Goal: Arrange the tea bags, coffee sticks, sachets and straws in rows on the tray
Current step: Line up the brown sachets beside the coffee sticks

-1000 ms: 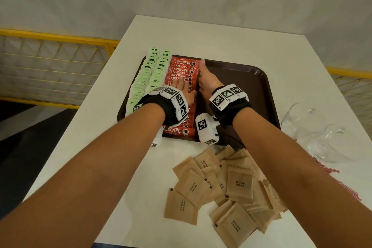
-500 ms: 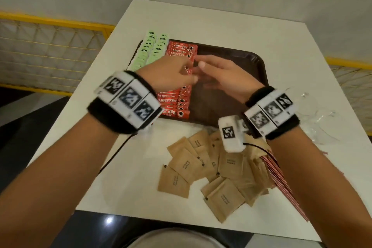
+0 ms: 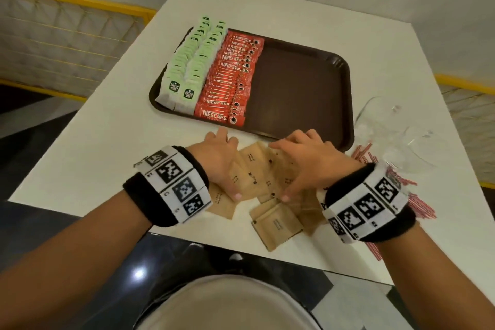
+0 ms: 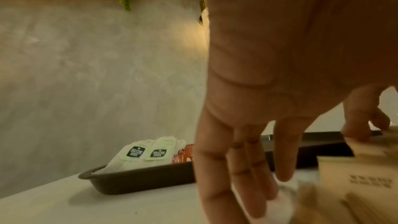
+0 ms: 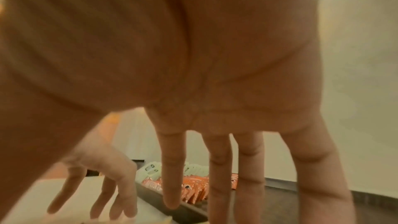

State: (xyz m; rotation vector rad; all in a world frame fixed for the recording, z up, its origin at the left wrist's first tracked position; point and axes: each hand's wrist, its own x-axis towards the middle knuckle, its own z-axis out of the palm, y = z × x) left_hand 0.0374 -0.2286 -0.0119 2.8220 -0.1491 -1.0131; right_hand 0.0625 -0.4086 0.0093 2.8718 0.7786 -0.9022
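both hands have come off the coffee sticks [image 3: 229, 80] on the tray [image 3: 300, 83] and back to the loose sachets [image 3: 277, 224] on the table's near edge. left hand [image 3: 218, 159] and right hand [image 3: 308, 161] lie spread on the pile, gripping nothing yet — judging by that, the coffee row is finished, sachets next; straws [image 3: 420, 202] wait at the right.

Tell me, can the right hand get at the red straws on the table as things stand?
Probably yes: the red straws lie loose on the table just beside the right hand, which holds nothing and has nothing blocking it.
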